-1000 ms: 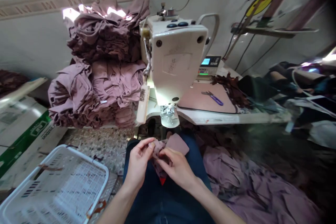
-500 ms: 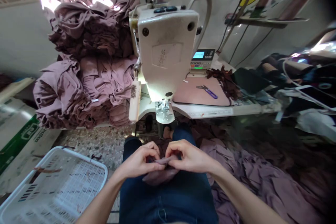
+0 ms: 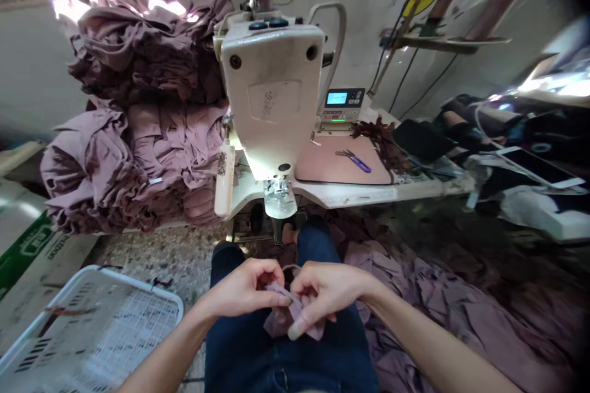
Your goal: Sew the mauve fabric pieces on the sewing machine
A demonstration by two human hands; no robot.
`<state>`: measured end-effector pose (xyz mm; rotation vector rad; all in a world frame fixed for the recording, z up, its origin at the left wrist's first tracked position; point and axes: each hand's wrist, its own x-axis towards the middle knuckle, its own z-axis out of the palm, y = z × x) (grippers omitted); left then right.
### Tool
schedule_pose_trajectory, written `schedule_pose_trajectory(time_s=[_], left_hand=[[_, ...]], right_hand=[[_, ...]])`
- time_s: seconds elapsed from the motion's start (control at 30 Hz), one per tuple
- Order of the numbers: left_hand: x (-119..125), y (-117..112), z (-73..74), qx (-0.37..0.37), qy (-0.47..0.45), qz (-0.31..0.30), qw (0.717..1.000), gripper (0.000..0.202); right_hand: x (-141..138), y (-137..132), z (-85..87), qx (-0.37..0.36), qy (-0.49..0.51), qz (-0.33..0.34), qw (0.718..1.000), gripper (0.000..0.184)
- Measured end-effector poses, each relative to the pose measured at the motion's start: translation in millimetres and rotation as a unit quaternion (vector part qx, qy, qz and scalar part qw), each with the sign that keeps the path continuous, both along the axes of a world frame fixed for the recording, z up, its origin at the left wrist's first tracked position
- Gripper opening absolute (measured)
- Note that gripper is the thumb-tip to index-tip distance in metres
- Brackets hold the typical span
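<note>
Both hands work a small mauve fabric piece (image 3: 278, 321) over my lap, above dark blue jeans. My left hand (image 3: 244, 287) pinches one edge of it with curled fingers. My right hand (image 3: 322, 292) grips the other side, thumb pressing down on the cloth. Straight ahead stands a white sewing machine (image 3: 271, 95) on its table, with the needle area (image 3: 276, 187) just beyond my knees.
A tall stack of mauve garments (image 3: 138, 129) fills the table's left. Purple-handled snips (image 3: 353, 159) lie on a pink mat right of the machine, near a control panel (image 3: 343, 101). A white plastic basket (image 3: 87, 325) sits lower left. Loose mauve fabric (image 3: 437, 313) covers the floor right.
The hands dropped lower on the lap and shifted their pinch on the cloth; the piece went from spread up to folded small between the fingers. The view tilted slightly left.
</note>
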<state>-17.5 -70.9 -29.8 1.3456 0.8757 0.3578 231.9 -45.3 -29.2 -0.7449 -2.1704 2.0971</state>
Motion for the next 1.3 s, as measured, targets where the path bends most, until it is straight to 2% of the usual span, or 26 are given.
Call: schedule_pose_trajectory(time_s=[0.07, 0.13, 0.2, 0.27, 0.4, 0.47, 0.53, 0.63, 0.77, 0.9, 1.03, 1.2, 1.3], left_hand=[[-4.9, 3.8, 12.6, 0.040, 0.006, -0.010, 0.999, 0.037], [-9.8, 7.3, 22.4, 0.021, 0.003, -0.016, 1.000, 0.039], [-13.8, 10.4, 26.9, -0.003, 0.010, -0.004, 1.000, 0.042], [-16.1, 13.1, 26.2, 0.036, 0.035, 0.028, 0.998, 0.040], [-15.7, 16.3, 16.4, 0.161, 0.065, 0.112, 0.978, 0.034], [-15.4, 17.3, 11.9, 0.177, 0.050, 0.156, 0.971, 0.031], [-16.1, 19.2, 9.8, 0.186, 0.026, 0.179, 0.966, 0.037], [-18.0, 24.1, 11.1, 0.250, 0.026, 0.150, 0.956, 0.035], [-17.0, 30.8, 16.3, 0.377, 0.052, 0.122, 0.917, 0.026], [-11.3, 36.4, 24.7, 0.394, 0.041, 0.151, 0.906, 0.030], [-4.4, 45.5, 35.4, 0.369, 0.038, 0.185, 0.910, 0.033], [3.5, 59.6, 42.7, 0.308, 0.065, 0.263, 0.912, 0.031], [7.3, 67.7, 41.8, 0.288, 0.069, 0.306, 0.905, 0.034]], right_hand=[[-3.2, 5.3, -11.4, -0.002, 0.076, -0.031, 0.997, 0.052], [-3.2, 10.2, -14.0, 0.036, 0.156, -0.089, 0.983, 0.053], [0.2, 14.1, -9.3, 0.039, 0.194, -0.128, 0.972, 0.050], [4.9, 16.0, -1.6, 0.053, 0.190, -0.162, 0.967, 0.045], [10.9, 13.5, 10.1, 0.166, 0.119, -0.267, 0.942, 0.037], [11.8, 10.1, 11.8, 0.195, 0.092, -0.321, 0.922, 0.033], [11.7, 5.7, 11.9, 0.199, 0.080, -0.360, 0.908, 0.029], [9.3, -2.9, 12.7, 0.213, 0.085, -0.410, 0.883, 0.028], [1.1, -14.1, 19.9, 0.302, 0.099, -0.474, 0.821, 0.029], [-7.1, -13.4, 28.5, 0.370, 0.117, -0.507, 0.770, 0.025], [-8.3, 3.2, 30.8, 0.362, 0.118, -0.535, 0.754, 0.026], [-5.5, 25.8, 24.2, 0.231, 0.114, -0.562, 0.786, 0.033], [-4.8, 34.3, 20.3, 0.190, 0.120, -0.580, 0.783, 0.038]])
